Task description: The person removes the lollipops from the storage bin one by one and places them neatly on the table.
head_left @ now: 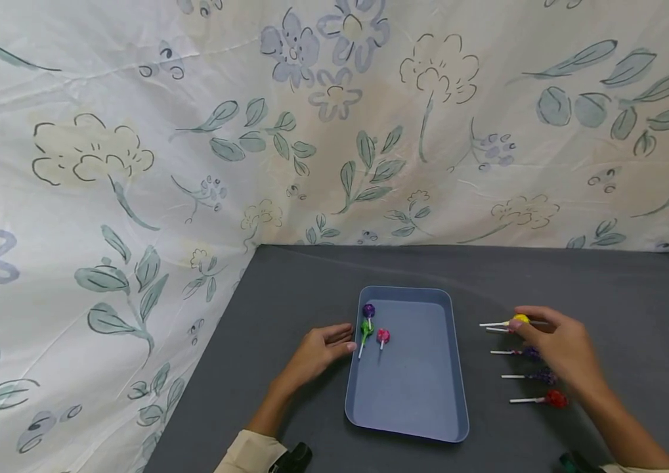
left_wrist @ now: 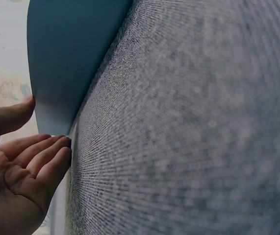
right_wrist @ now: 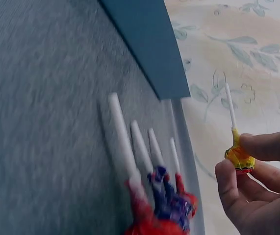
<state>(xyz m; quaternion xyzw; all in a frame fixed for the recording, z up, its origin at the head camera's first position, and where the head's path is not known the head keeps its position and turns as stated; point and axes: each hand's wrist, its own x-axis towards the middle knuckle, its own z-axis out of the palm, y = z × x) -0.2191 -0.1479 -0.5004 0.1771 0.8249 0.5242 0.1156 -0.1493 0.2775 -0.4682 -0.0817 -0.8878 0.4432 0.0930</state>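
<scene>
My right hand (head_left: pixel 567 348) pinches a yellow-wrapped lollipop (right_wrist: pixel 239 157) by its head between thumb and fingers, the white stick pointing away from the hand. The lollipop is raised above a row of other lollipops. My left hand (head_left: pixel 321 353) rests at the left edge of a blue tray (head_left: pixel 411 394), its thumb and fingers extended by the rim; in the left wrist view its palm shows with nothing in it. In the tray's far left part lie a purple lollipop (head_left: pixel 368 310), a green lollipop (head_left: pixel 366 327) and a pink lollipop (head_left: pixel 383 336).
Right of the tray, on the grey tabletop (head_left: pixel 287 289), lie a red lollipop (head_left: pixel 557 399), two purple ones and another red one (right_wrist: pixel 180 182) partly hidden in the head view. Floral cloth (head_left: pixel 334 171) hangs behind and to the left.
</scene>
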